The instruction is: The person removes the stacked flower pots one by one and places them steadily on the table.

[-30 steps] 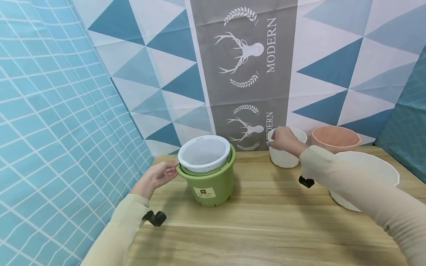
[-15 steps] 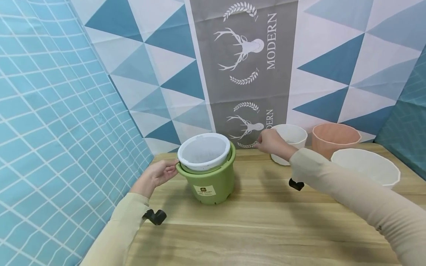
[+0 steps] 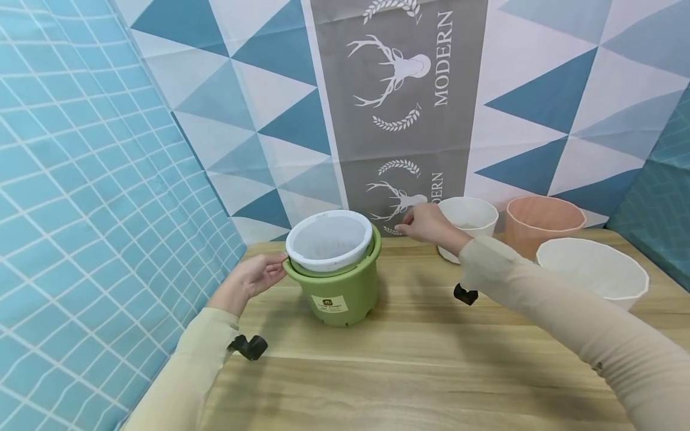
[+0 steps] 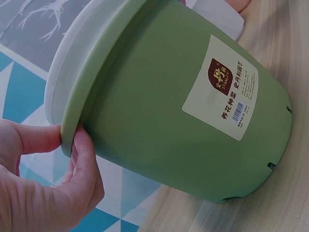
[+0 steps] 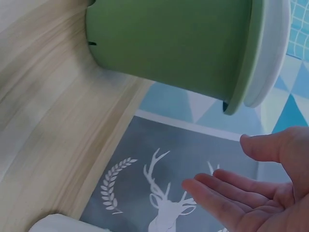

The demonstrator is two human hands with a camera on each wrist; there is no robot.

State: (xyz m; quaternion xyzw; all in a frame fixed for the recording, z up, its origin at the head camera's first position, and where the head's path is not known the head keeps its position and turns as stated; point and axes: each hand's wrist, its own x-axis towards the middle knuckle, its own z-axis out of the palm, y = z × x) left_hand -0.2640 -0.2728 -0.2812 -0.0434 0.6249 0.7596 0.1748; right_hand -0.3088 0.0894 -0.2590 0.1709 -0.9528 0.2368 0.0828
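A green pot (image 3: 345,293) with a printed label stands on the wooden table, and a white pot (image 3: 330,242) sits tilted inside its top. My left hand (image 3: 253,276) pinches the green rim at its left side; in the left wrist view, the thumb and fingers of the left hand (image 4: 53,179) are on either side of the rim. Right of the green pot, my right hand (image 3: 428,225) is in the air, touching nothing. The right wrist view shows the right hand (image 5: 256,188) with fingers extended and a gap between thumb and fingers, beside the green pot (image 5: 178,43).
Behind my right wrist stands a small white pot (image 3: 477,218). An orange pot (image 3: 530,230) is to its right, and a larger white pot (image 3: 593,269) stands nearer, partly behind my right forearm. Patterned cloth (image 3: 409,131) hangs along the table's back edge (image 3: 412,240).
My right hand has moved left, away from the small white pot and closer to the green pot. My left hand keeps its grip on the rim. The inner white pot leans slightly more.
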